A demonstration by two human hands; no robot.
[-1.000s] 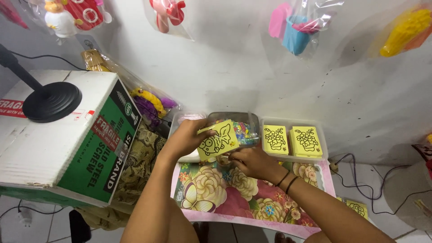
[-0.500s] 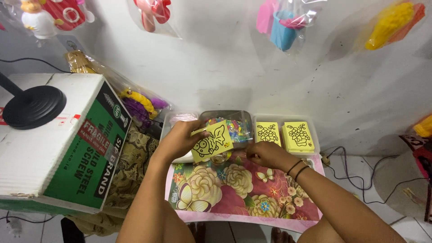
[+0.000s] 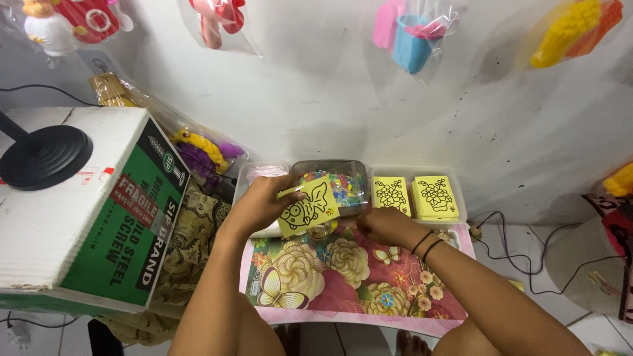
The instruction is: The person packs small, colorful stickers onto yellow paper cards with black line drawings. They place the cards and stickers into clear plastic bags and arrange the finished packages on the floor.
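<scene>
My left hand (image 3: 260, 204) holds a yellow card (image 3: 308, 206) with a black fish outline, tilted above the near edge of a small flowered table (image 3: 343, 277). My right hand (image 3: 382, 225) rests just right of the card with fingers curled at its lower corner; whether it grips anything is hidden. Behind the card stands a clear plastic tub (image 3: 339, 178) of small colourful pieces. To its right, a white tray (image 3: 455, 198) holds two stacks of yellow outline cards (image 3: 435, 196).
A large white and green cardboard box (image 3: 92, 211) with a black round lamp base (image 3: 43, 155) on it stands at the left. Bagged toys hang on the white wall (image 3: 316, 92). Cables (image 3: 527, 257) lie on the floor at the right.
The view has shifted a little. The yellow fish card stays in my left hand, and my right hand has stayed close beside it.
</scene>
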